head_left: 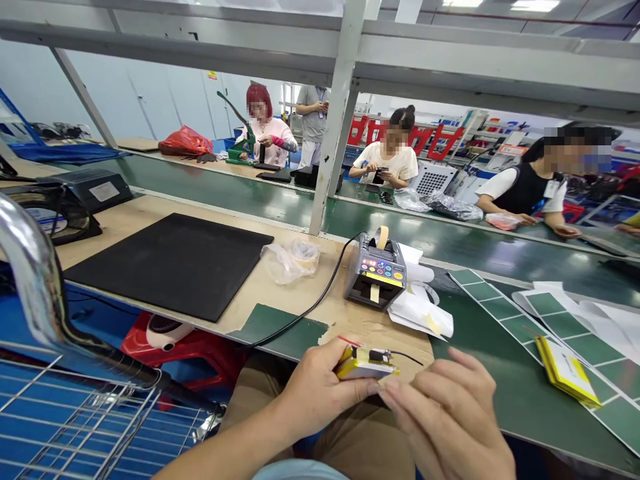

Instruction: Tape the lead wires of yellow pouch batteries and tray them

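Note:
My left hand point(315, 383) is closed round a silver and yellow battery pack point(366, 368), tilted above my lap at the bench's front edge. A red wire shows at the pack's left end, and a black wire point(407, 357) sticks out to the right. With thumb and fingers pressed together, my right hand point(453, 413) pinches at the pack's lower right corner; what lies between those fingertips is too small to make out. Beyond the hands stands an electric tape dispenser point(377, 270), a short strip of yellowish tape point(375, 293) at its front slot.
Yellow-wrapped battery packs point(567, 370) lie at the right on a green-and-white sheet point(505, 313). A black mat point(173, 263), a crumpled plastic bag point(290, 261) and a black cable point(305, 310) occupy the left side. A wire cart point(85, 420) stands lower left. Several people work across the conveyor point(240, 200).

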Demonstrator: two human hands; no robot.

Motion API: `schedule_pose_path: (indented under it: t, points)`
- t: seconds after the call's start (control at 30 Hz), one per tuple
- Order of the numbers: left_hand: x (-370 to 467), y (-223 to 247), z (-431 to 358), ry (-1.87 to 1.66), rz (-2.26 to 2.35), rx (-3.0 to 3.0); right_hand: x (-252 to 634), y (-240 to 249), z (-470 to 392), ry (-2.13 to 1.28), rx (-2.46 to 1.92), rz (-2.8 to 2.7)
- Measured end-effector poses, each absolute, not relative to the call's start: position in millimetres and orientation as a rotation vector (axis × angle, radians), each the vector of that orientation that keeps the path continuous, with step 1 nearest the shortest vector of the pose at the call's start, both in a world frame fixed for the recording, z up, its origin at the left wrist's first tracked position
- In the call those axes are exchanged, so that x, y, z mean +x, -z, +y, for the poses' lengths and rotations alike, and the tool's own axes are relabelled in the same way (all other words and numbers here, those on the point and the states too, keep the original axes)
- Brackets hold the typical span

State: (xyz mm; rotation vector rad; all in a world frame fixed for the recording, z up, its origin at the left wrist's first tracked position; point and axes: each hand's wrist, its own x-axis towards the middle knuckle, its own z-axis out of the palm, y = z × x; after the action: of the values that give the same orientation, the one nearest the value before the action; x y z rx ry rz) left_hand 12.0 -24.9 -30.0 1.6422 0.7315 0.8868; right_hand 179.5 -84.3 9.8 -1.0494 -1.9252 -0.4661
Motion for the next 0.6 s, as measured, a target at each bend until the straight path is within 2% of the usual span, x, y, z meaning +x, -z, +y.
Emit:
schedule_pose_path:
  t: [0.33, 0.5, 0.6]
  points:
    - [9.3, 23.4, -27.6, -0.905, 0.719, 1.870, 161.8, -2.3, -73.9, 0.566, -1.010, -1.848]
    - [4.5, 28.0, -19.5, -1.004, 0.708, 2.183, 163.8, -9.1, -74.6, 0.485, -0.985, -1.905]
    - [1.3, 30.2, -14.5, -1.073, 0.626, 2.350, 165.0, -17.6, -74.2, 0.309, -0.974, -1.981]
